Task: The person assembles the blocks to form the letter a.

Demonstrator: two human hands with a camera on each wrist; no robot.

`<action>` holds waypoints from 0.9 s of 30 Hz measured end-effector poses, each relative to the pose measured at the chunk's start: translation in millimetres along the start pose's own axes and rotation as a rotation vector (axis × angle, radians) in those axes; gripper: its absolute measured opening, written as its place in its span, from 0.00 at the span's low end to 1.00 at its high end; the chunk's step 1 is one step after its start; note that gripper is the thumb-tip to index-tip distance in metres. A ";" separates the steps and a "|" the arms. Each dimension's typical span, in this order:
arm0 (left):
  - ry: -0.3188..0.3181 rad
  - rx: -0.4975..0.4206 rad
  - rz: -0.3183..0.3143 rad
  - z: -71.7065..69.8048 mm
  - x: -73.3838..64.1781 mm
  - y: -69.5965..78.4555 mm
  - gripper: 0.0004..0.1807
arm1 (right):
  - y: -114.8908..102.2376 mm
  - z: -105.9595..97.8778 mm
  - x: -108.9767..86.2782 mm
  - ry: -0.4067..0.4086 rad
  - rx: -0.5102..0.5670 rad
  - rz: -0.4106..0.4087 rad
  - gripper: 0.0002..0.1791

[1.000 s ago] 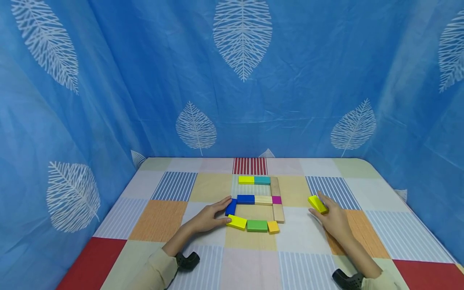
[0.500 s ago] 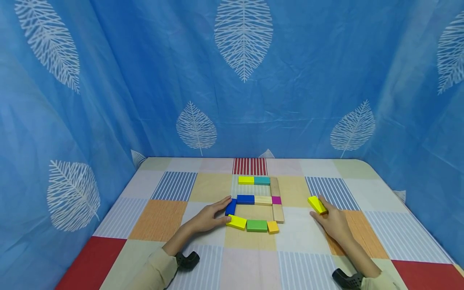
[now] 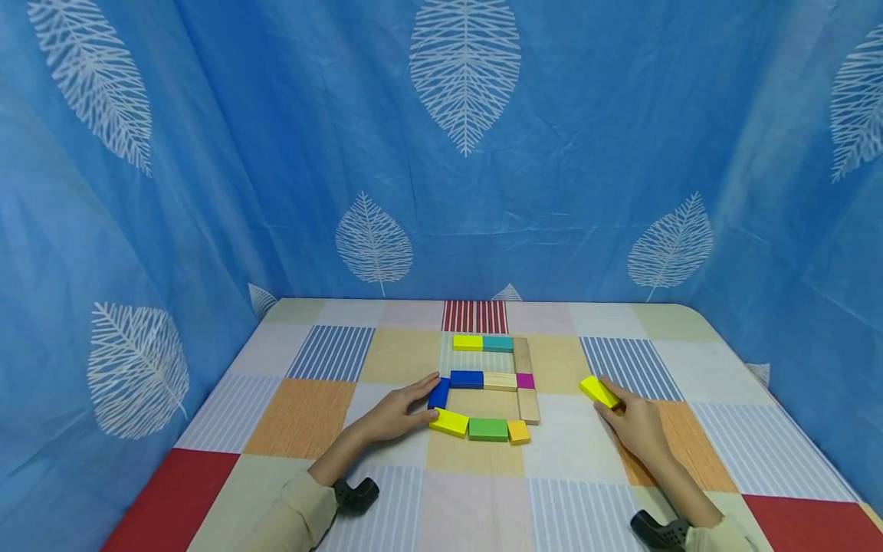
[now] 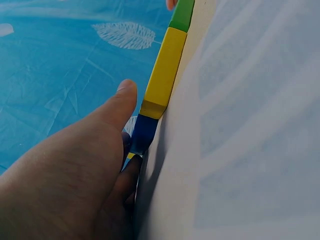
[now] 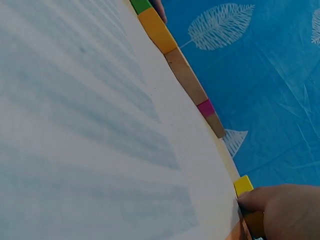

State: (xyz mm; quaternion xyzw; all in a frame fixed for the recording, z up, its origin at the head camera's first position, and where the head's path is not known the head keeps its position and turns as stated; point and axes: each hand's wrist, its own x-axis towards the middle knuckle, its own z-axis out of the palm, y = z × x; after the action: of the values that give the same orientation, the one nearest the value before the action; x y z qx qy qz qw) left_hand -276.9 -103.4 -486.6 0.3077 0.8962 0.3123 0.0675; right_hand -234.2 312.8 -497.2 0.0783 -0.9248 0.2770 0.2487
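My right hand [image 3: 638, 428] pinches a yellow block [image 3: 599, 392] between thumb and fingers, right of a flat layout of blocks. In the right wrist view the thumb lies against that yellow block [image 5: 243, 185]. My left hand [image 3: 393, 412] rests at the layout's left side, fingers fairly straight. Its index fingertip is by a slanted blue block [image 3: 438, 394], and its thumb tip is at the near yellow block [image 3: 450, 423]. From the left wrist, the thumb appears raised beside the blue block [image 4: 143, 134]; the other fingers are partly hidden.
A green block [image 3: 488, 429] and an orange block [image 3: 519, 432] continue the near row. Blue [image 3: 467, 379], pale wood [image 3: 500, 381] and magenta [image 3: 525, 381] blocks form the middle row. Plain wooden blocks [image 3: 529, 406] line the right side. Yellow [image 3: 467, 343] and teal [image 3: 498, 344] blocks lie farthest back.
The yellow block in my right hand has turned and shifted slightly left, its long side now more slanted. My left hand and the laid blocks have stayed put.
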 end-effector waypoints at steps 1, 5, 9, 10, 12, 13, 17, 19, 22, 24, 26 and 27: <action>0.000 -0.001 -0.001 -0.1 -0.1 0.3 0.37 | -0.9 0.0 -0.1 -0.002 0.004 -0.008 0.27; -0.009 -0.017 -0.003 -0.1 -0.2 1.4 0.37 | -7.5 -1.3 -3.2 -0.020 0.003 -0.056 0.28; -0.012 -0.017 -0.007 0.1 -0.4 1.7 0.37 | -19.8 -2.5 -11.0 -0.076 0.023 -0.089 0.29; -0.010 -0.016 -0.008 0.0 -0.4 1.6 0.37 | -23.3 -2.5 -13.0 -0.095 0.038 -0.091 0.29; -0.006 -0.011 -0.007 -0.2 -0.2 0.9 0.37 | -29.6 -1.4 -16.5 -0.126 0.069 -0.104 0.28; -0.004 -0.011 -0.005 -0.6 -0.1 0.8 0.37 | -32.5 -0.7 -18.0 -0.141 0.084 -0.112 0.28; 0.000 -0.005 0.006 -1.5 0.3 0.1 0.37 | -40.0 3.1 -21.2 -0.203 0.154 -0.163 0.27; 0.002 -0.005 0.009 -1.5 0.4 0.0 0.37 | -41.1 4.9 -22.0 -0.228 0.172 -0.181 0.27; 0.000 -0.005 0.007 -1.1 0.1 0.0 0.37 | -40.9 6.6 -23.4 -0.238 0.175 -0.198 0.27; -0.002 -0.007 0.006 -0.7 -0.2 0.2 0.37 | -40.6 6.8 -24.4 -0.238 0.175 -0.203 0.27; -0.005 -0.003 0.002 -0.4 -0.6 0.5 0.37 | -40.5 6.7 -25.2 -0.237 0.176 -0.205 0.27; -0.005 -0.003 0.002 -0.3 -0.7 0.7 0.37 | -40.5 6.7 -25.5 -0.238 0.177 -0.205 0.27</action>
State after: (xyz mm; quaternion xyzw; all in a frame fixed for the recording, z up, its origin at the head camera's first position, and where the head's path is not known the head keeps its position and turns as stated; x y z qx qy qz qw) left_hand -276.1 -103.5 -486.0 0.3092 0.8953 0.3129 0.0698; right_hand -203.5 275.5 -495.7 0.2262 -0.9068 0.3193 0.1568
